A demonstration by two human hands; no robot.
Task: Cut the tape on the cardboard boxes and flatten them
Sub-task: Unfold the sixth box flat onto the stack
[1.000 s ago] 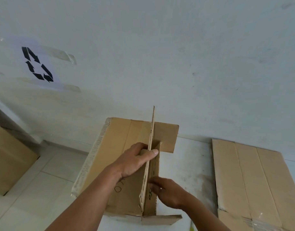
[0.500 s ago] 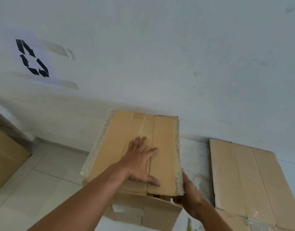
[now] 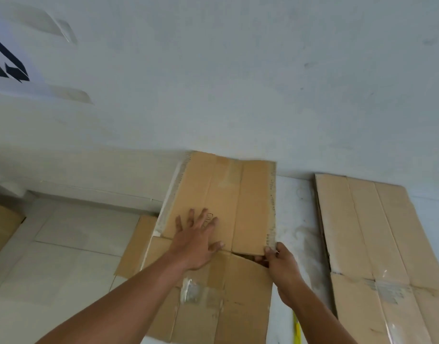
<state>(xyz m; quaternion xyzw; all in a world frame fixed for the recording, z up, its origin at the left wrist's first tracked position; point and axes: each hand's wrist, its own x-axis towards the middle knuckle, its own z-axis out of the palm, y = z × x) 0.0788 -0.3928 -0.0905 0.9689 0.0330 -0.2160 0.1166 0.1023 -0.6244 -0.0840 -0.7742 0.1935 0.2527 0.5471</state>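
A brown cardboard box [image 3: 228, 194] lies collapsed flat on the floor against the white wall, its flaps spread toward me. My left hand [image 3: 197, 240] presses palm-down on its top panel with the fingers spread. At the panel's near right corner, my right hand [image 3: 278, 261] pinches the cardboard edge between thumb and fingers. Bits of clear tape [image 3: 192, 290] cling to the lower flaps. A thin yellow object [image 3: 297, 330], maybe the cutter, lies on the floor by my right forearm.
A stack of flattened cardboard [image 3: 367, 234] lies on the floor to the right. Another box [image 3: 1, 227] stands at the left edge. A sheet with a recycling symbol [image 3: 11, 63] is taped to the wall above left.
The box has gone from standing open to folded down and now pressed flat on the floor. My left hand moved onto its top panel; my right hand shifted to its right corner.
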